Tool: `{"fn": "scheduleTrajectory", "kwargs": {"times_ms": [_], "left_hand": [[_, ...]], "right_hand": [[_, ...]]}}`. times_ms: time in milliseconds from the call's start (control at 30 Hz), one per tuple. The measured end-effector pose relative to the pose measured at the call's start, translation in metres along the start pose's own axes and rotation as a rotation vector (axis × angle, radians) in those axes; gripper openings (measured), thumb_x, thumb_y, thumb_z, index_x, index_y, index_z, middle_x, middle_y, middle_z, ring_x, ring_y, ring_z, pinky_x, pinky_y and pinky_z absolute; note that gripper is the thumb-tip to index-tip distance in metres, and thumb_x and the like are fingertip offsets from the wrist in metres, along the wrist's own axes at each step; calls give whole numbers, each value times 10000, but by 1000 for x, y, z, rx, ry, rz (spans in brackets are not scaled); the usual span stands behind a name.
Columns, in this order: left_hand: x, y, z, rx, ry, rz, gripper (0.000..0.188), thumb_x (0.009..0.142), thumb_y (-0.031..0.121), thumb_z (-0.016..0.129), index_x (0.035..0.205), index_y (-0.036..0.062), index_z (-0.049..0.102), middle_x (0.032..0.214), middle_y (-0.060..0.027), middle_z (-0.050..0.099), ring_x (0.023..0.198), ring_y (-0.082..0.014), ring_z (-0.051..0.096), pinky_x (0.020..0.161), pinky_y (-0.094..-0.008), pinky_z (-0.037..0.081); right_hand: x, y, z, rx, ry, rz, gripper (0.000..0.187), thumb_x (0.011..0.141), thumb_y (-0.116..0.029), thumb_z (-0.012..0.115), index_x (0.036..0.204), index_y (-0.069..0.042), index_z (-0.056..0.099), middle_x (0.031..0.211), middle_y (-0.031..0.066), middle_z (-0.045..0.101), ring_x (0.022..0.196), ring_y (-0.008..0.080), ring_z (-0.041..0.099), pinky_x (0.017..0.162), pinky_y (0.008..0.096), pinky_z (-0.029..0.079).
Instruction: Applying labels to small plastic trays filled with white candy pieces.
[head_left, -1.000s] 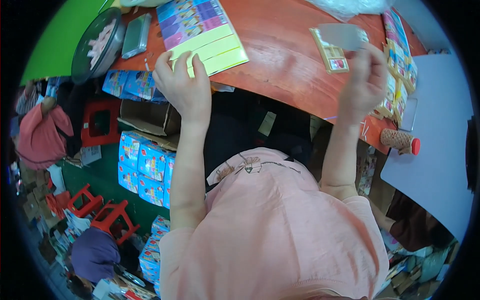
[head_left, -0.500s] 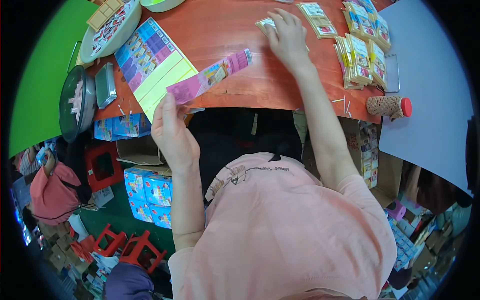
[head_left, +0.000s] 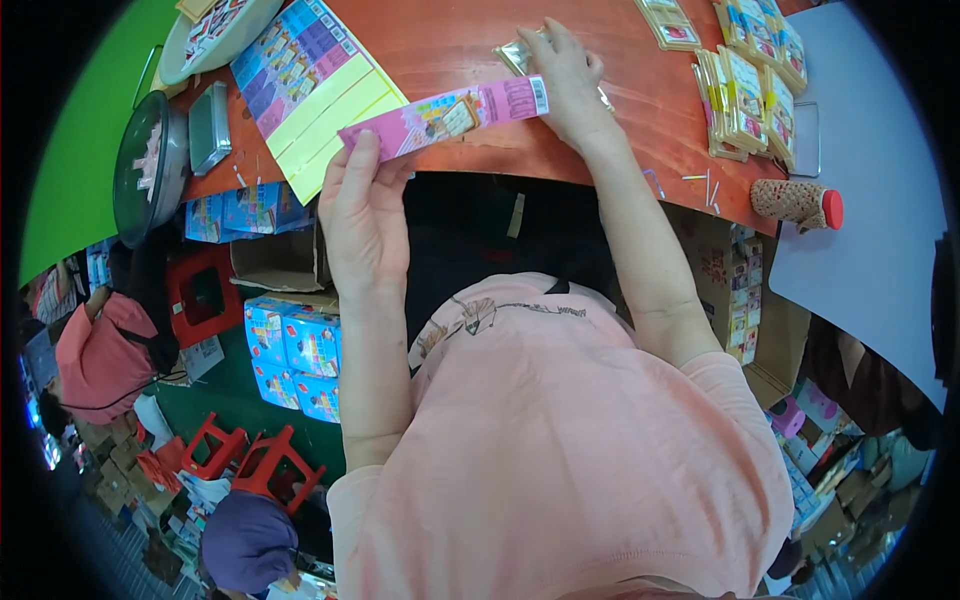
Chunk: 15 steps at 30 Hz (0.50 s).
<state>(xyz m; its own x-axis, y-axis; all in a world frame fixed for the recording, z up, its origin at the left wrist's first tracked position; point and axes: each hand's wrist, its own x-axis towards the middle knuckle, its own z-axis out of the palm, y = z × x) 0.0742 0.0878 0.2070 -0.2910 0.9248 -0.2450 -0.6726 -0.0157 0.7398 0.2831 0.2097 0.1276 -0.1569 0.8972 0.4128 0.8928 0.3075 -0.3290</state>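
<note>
Between thumb and fingers, my left hand point(head_left: 368, 205) pinches one end of a pink printed paper strip point(head_left: 440, 118), which stretches rightward over the table's near edge. At its far end, my right hand point(head_left: 565, 85) reaches over a small clear-topped tray pack point(head_left: 515, 58) lying on the red-brown table point(head_left: 450, 40). The right fingers bend down around the pack, covering most of it. Left of the strip lies a sheet of printed strips point(head_left: 305, 95), part colourful and part pale yellow.
Stacks of similar packs point(head_left: 745, 100) stand at the right, near a red-lidded jar point(head_left: 797, 204). On the left are a dark bowl point(head_left: 150, 170), a metal tin point(head_left: 209, 128) and a pale basin point(head_left: 215, 35). Blue boxes point(head_left: 295, 345) sit below; another person point(head_left: 115, 345) is at far left.
The pink strip has swung flatter, its right end now beside my right wrist. My right hand has shifted slightly left and the whole view has moved a little.
</note>
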Motion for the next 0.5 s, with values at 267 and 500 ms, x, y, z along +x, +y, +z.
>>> {"fn": "scheduleTrajectory", "kwargs": {"times_ms": [267, 500], "left_hand": [[9, -7, -6, -120, 10, -103, 251, 918, 148, 700, 1137, 59, 615, 1073, -93, 697, 976, -248, 686, 916, -407, 547], [1, -19, 20, -244, -72, -179, 221, 911, 152, 706, 1106, 83, 630, 1050, -100, 703, 984, -258, 683, 917, -423, 546]], "right_hand": [[-18, -5, -68, 934, -133, 256, 456, 1047, -324, 467, 1415, -55, 452, 1311, 169, 570, 1143, 227, 587, 879, 297, 487], [-46, -32, -95, 1322, -314, 465, 560, 1016, -296, 562, 1455, -16, 355, 1248, 136, 585, 1075, 159, 597, 852, 265, 517]]}}
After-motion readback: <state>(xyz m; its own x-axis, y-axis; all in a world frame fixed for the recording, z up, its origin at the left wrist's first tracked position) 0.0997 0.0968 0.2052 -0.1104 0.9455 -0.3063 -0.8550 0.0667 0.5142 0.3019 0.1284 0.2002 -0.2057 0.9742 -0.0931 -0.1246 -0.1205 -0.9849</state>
